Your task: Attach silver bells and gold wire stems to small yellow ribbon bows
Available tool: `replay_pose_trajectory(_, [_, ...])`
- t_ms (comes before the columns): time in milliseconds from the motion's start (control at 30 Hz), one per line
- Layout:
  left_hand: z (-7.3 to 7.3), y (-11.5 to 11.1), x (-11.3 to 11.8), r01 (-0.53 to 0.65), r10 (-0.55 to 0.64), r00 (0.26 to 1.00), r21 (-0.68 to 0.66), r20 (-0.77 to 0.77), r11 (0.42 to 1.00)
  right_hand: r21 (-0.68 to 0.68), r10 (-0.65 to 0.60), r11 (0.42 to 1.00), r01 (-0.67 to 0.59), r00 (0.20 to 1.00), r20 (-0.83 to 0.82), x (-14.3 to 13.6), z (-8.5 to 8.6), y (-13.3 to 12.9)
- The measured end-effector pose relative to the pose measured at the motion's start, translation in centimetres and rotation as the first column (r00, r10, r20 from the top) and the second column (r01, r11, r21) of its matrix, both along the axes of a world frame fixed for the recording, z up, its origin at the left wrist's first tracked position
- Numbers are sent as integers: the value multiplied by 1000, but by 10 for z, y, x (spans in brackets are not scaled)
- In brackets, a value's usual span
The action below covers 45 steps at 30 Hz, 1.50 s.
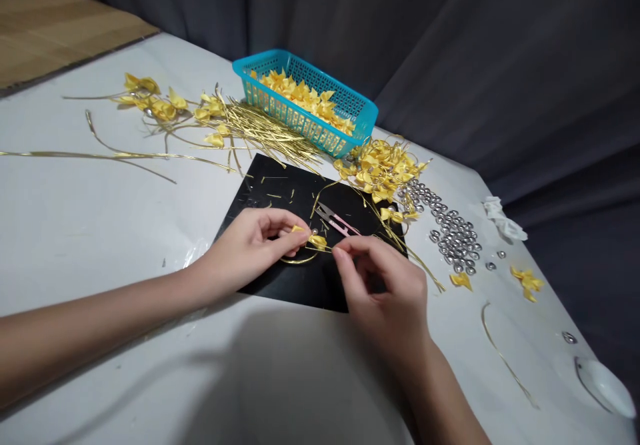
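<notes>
Above a black mat (300, 292), my left hand (265, 235) pinches a small yellow ribbon bow (318, 240) with a pearl-like bead at its middle. A gold cord runs from the bow and curves below it. My right hand (383, 278) is closed, with thumb and forefinger pinching the end of the gold cord just right of the bow. Small pink-handled snips (336, 220) lie on the mat behind the hands, blades pointing to the back left. Short gold cord scraps are scattered round them.
A turquoise basket (300, 115) of yellow bows stands at the back, with a bundle of gold cords (273, 132) before it. Finished-looking bows with cords (385, 165) are heaped to its right, beside many silver rings (457, 238). More bows (160, 105) lie back left. A white object (605, 385) sits front right.
</notes>
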<state>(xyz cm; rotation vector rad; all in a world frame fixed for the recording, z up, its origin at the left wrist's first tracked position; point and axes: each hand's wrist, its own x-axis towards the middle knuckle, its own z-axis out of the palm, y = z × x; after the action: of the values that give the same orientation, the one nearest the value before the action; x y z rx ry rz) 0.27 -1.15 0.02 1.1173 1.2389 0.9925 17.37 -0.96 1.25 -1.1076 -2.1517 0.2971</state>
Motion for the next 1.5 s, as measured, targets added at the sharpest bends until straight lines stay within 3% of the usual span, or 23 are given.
replay_pose_trajectory(267, [-1, -9, 3, 261, -240, 938, 56, -251, 964, -81, 124, 989, -123, 992, 10, 1, 0, -1])
replay_pose_trajectory(400, [1, -9, 3, 354, -316, 900, 77, -301, 932, -155, 88, 983, -98, 994, -67, -3, -1, 0])
replay_pose_trajectory(500, [2, -8, 3, 385, -349, 890, 76, -293, 920, -285, 8, 957, -50, 989, -149, -5, -3, 1])
replay_pose_trajectory(600, [1, -7, 3, 345, -324, 918, 58, -227, 937, -380, -75, 925, -7, 977, -200, -6, -5, 2])
replay_pose_trajectory(733, [-1, -4, 1, 200, -198, 977, 19, -78, 980, -441, -175, 896, 60, 958, -226, -7, -4, 2])
replay_pose_trajectory(900, [-1, 2, 0, 55, -50, 995, -55, 83, 997, -545, -200, 838, -2, 929, -311, -10, 1, -2])
replay_pose_trajectory(967, [-2, 3, 0, 40, -29, 990, -85, 135, 996, -465, -136, 885, -11, 950, -282, -10, 0, -4])
replay_pose_trajectory(1067, [-5, 2, 0, 12, 17, 976, -131, 218, 991, -178, 25, 983, -46, 992, -120, -7, -6, -5])
replay_pose_trajectory(1133, [-6, 2, -1, -8, 49, 962, -155, 267, 988, -35, 91, 995, -90, 996, 16, -5, -10, -5])
replay_pose_trajectory(1233, [-7, 2, -1, -18, 69, 952, -173, 298, 985, 15, 117, 993, -120, 986, 116, -4, -12, -4])
replay_pose_trajectory(1500, [-6, -1, -1, -12, 51, 963, -148, 263, 989, 58, 146, 985, -160, 969, 199, -6, -13, -5])
